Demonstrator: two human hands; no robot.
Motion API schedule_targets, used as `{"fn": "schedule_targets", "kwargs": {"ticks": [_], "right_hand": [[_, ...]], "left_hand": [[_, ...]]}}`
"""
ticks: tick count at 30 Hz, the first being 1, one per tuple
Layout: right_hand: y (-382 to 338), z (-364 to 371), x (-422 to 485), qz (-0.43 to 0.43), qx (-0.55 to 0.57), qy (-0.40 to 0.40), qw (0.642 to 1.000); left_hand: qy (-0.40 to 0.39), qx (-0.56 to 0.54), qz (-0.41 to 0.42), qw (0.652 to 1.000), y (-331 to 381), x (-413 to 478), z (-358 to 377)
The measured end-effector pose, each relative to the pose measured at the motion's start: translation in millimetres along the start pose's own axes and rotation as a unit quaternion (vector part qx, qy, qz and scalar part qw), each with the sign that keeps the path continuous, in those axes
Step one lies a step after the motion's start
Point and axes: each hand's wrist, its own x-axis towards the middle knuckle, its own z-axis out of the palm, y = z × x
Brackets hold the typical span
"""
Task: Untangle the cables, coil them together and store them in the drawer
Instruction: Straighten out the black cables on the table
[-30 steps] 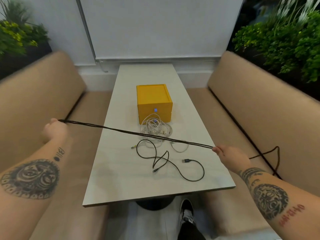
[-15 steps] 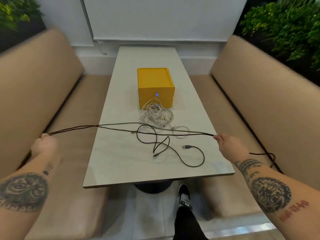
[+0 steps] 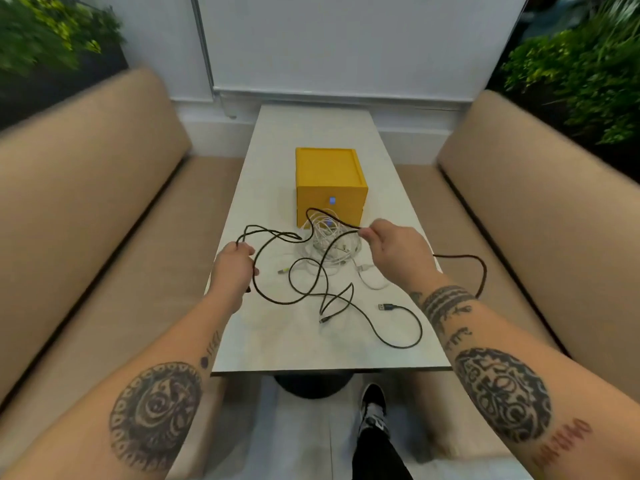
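Both hands have come in from their wide spread beside the table, and the long black cable (image 3: 457, 256), drawn tight between them a moment ago, now sags in loose loops. The left hand (image 3: 233, 268) is at the left edge of the table (image 3: 277, 341), its fingers curled round a bend of this cable, with a big loop drooping below it onto the tabletop. The right hand (image 3: 398, 251) is right of centre and pinches the same cable between thumb and fingertips. From there the cable runs right, off the table edge, and curves down in front of the right bench (image 3: 536, 202). A shorter black cable (image 3: 420, 329) lies in curls on the near half of the table, its USB plug free. A heap of white cables (image 3: 322, 242) sits between the hands, just in front of the yellow drawer box (image 3: 329, 178), whose drawers look closed.
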Motion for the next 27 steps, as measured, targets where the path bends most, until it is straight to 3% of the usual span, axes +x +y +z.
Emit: {"fn": "schedule_targets", "kwargs": {"ticks": [3, 8, 11, 12, 14, 16, 17, 19, 21, 25, 27], "right_hand": [[-28, -32, 23, -0.067, -0.026, 0.027, 0.997], [-65, -69, 59, -0.125, -0.062, 0.007, 0.99], [-81, -60, 65, -0.145, -0.078, -0.032, 0.986], [-85, -55, 65, -0.15, -0.078, -0.042, 0.985], [-93, -46, 64, -0.166, -0.083, -0.054, 0.981], [-100, -41, 62, -0.184, -0.081, -0.059, 0.978], [-102, -41, 61, -0.196, -0.076, -0.059, 0.976], [-104, -45, 58, -0.226, -0.069, -0.052, 0.97], [-100, -59, 58, -0.232, -0.053, -0.021, 0.971], [-55, -105, 70, -0.148, -0.003, 0.089, 0.985], [-21, -115, 71, -0.113, -0.031, 0.098, 0.988]], "left_hand": [[0.046, -0.024, -0.053, 0.997, -19, 19, -38], [0.079, 0.135, -0.131, 0.979, -71, 39, -109], [0.14, 0.088, -0.02, 0.986, -34, 22, -99], [0.101, 0.047, 0.047, 0.993, -14, 11, -90], [-0.075, 0.013, 0.19, 0.979, 28, -15, -63], [-0.203, 0.117, 0.296, 0.926, 55, -30, -35], [-0.219, 0.181, 0.327, 0.901, 63, -33, -23], [-0.182, 0.216, 0.377, 0.882, 76, -38, -3], [-0.108, 0.179, 0.415, 0.886, 74, -27, 2], [-0.065, 0.2, 0.346, 0.914, 45, 20, -48], [-0.054, 0.229, 0.338, 0.911, 25, 40, -83]]}}
